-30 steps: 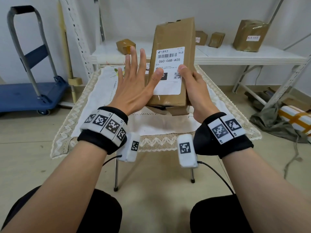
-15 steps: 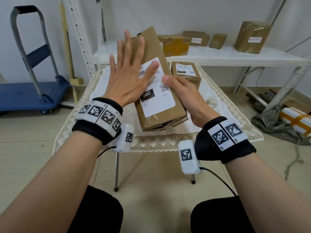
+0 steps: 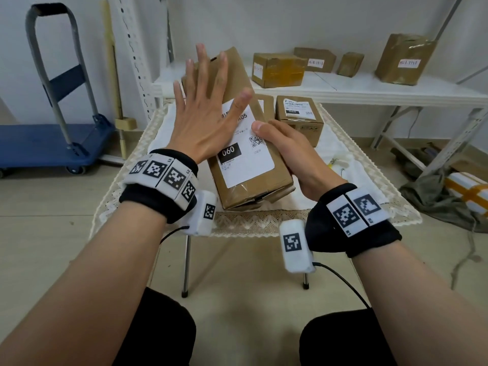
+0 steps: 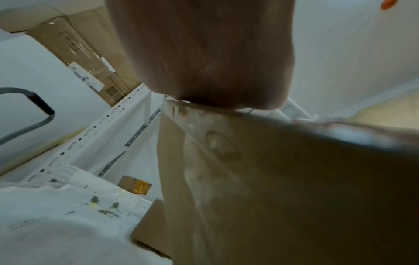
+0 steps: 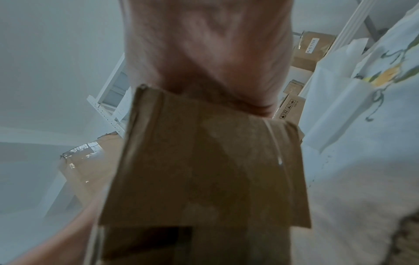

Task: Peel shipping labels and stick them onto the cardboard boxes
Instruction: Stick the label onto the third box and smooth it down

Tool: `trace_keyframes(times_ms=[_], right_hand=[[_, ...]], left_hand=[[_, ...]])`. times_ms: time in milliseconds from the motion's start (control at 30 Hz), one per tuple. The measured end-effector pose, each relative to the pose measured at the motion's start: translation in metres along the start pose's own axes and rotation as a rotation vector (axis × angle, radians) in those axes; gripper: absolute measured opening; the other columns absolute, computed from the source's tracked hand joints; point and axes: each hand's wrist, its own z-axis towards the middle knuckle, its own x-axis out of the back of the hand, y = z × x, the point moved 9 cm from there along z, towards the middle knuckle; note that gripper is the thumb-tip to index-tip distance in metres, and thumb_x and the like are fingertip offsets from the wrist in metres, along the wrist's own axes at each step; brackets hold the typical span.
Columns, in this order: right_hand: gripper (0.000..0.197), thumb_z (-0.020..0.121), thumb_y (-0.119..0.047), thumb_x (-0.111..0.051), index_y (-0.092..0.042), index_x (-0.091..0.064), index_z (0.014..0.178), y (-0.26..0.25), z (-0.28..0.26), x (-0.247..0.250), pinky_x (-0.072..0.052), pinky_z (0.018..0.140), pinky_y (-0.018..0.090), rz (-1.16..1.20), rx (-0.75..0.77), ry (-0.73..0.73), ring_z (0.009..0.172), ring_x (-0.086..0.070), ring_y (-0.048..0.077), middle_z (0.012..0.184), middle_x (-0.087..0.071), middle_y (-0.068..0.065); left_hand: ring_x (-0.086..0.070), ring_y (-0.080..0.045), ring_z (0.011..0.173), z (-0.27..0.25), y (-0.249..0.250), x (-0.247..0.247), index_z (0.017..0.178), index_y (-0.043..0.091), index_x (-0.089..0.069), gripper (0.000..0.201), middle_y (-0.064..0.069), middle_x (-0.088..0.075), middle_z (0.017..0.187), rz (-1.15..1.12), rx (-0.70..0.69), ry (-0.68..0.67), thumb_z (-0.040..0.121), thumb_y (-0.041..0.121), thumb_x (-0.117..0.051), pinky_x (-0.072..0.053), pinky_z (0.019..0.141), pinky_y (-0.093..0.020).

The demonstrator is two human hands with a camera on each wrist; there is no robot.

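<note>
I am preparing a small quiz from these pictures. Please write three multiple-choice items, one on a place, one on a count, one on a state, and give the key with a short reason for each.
1. Where is the small labelled box?
A. on the cloth-covered table
B. on the blue cart
C. on the floor

2. How many boxes stand on the white shelf?
A. two
B. four
C. six

3. How is the left hand on the long box?
A. fist closed
B. pinching a corner
C. flat, fingers spread

Key: 1 A, it sits on the table behind the right hand. 2 B, four brown boxes show there. 3 C, its straight fingers lie over the shipping label.
</note>
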Motion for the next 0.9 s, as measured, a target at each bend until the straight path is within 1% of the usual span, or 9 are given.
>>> trace_keyframes(times_ms=[33, 100, 267, 400, 533, 600, 767, 833, 900], right_hand=[[0.096, 0.071, -0.071, -0.075, -0.025, -0.046, 0.151, 0.002, 0.002, 0.001, -0.053, 0.105, 0.043, -0.004, -0.005, 0.006, 0.114, -0.070, 0.014, 0.136, -0.067, -0.003], [0.109, 0.065, -0.073, -0.077, -0.027, -0.037, 0.156, 0.004, 0.004, 0.003, -0.052, 0.106, 0.045, -0.012, -0.009, 0.005, 0.117, -0.069, 0.015, 0.139, -0.065, -0.004], [0.103, 0.072, -0.066, -0.075, -0.027, -0.033, 0.157, 0.008, 0.002, 0.005, -0.054, 0.104, 0.043, -0.001, -0.035, 0.017, 0.111, -0.071, 0.013, 0.138, -0.065, -0.003], [0.093, 0.083, -0.060, -0.072, -0.027, -0.028, 0.159, 0.008, -0.001, 0.008, -0.053, 0.105, 0.041, 0.026, -0.048, 0.051, 0.113, -0.069, 0.012, 0.140, -0.062, -0.003], [0.099, 0.077, -0.064, -0.072, -0.030, -0.028, 0.159, 0.005, -0.001, 0.006, -0.049, 0.108, 0.040, 0.024, -0.039, 0.062, 0.119, -0.065, 0.013, 0.144, -0.058, -0.004], [0.098, 0.078, -0.061, -0.073, -0.031, -0.027, 0.159, 0.004, -0.003, 0.005, -0.051, 0.107, 0.041, 0.021, -0.033, 0.052, 0.117, -0.067, 0.013, 0.142, -0.060, -0.003], [0.092, 0.083, -0.056, -0.074, -0.029, -0.027, 0.158, 0.004, -0.005, 0.012, -0.055, 0.102, 0.043, 0.053, -0.038, 0.079, 0.110, -0.071, 0.014, 0.138, -0.064, -0.002], [0.089, 0.088, -0.054, -0.072, -0.030, -0.024, 0.159, 0.002, -0.005, 0.019, -0.054, 0.102, 0.041, 0.073, -0.025, 0.137, 0.114, -0.069, 0.014, 0.141, -0.061, -0.004], [0.100, 0.082, -0.062, -0.072, -0.034, -0.018, 0.161, 0.004, -0.005, 0.027, -0.052, 0.106, 0.043, 0.090, -0.015, 0.212, 0.122, -0.064, 0.016, 0.147, -0.055, -0.004]], left_hand=[[0.023, -0.029, 0.154, 0.001, -0.006, 0.000, 0.161, 0.027, 0.012, 0.087, -0.007, 0.028, 0.166, -0.008, 0.020, -0.005, 0.091, 0.075, -0.005, 0.012, 0.123, -0.059], [0.023, -0.029, 0.154, 0.003, -0.014, 0.002, 0.161, 0.025, 0.012, 0.085, -0.006, 0.028, 0.166, -0.015, 0.048, -0.005, 0.094, 0.073, -0.006, 0.013, 0.122, -0.059], [0.024, -0.028, 0.154, 0.001, -0.022, 0.003, 0.160, 0.024, 0.015, 0.081, -0.007, 0.029, 0.166, -0.019, 0.080, -0.004, 0.098, 0.070, -0.010, 0.014, 0.122, -0.058], [0.022, -0.028, 0.154, -0.001, -0.005, 0.009, 0.161, 0.023, 0.013, 0.081, -0.008, 0.026, 0.166, -0.028, 0.032, 0.032, 0.098, 0.069, -0.012, 0.015, 0.122, -0.058], [0.022, -0.028, 0.154, -0.007, 0.019, 0.000, 0.161, 0.027, 0.011, 0.082, -0.007, 0.025, 0.167, -0.023, -0.073, 0.016, 0.095, 0.072, -0.010, 0.016, 0.121, -0.054], [0.021, -0.027, 0.155, -0.007, 0.013, -0.005, 0.161, 0.028, 0.010, 0.083, -0.006, 0.024, 0.167, -0.022, -0.050, 0.010, 0.094, 0.073, -0.008, 0.014, 0.122, -0.056], [0.023, -0.028, 0.154, -0.002, -0.019, -0.003, 0.160, 0.026, 0.016, 0.080, -0.006, 0.029, 0.166, -0.061, 0.090, -0.007, 0.098, 0.070, -0.010, 0.012, 0.123, -0.059], [0.024, -0.026, 0.154, -0.005, -0.009, -0.002, 0.160, 0.025, 0.016, 0.083, -0.006, 0.029, 0.165, -0.076, 0.066, -0.016, 0.096, 0.073, -0.008, 0.015, 0.122, -0.057], [0.024, -0.024, 0.154, -0.010, 0.011, -0.004, 0.160, 0.025, 0.016, 0.084, -0.005, 0.029, 0.166, -0.076, 0.002, -0.021, 0.095, 0.073, -0.007, 0.017, 0.121, -0.053]])
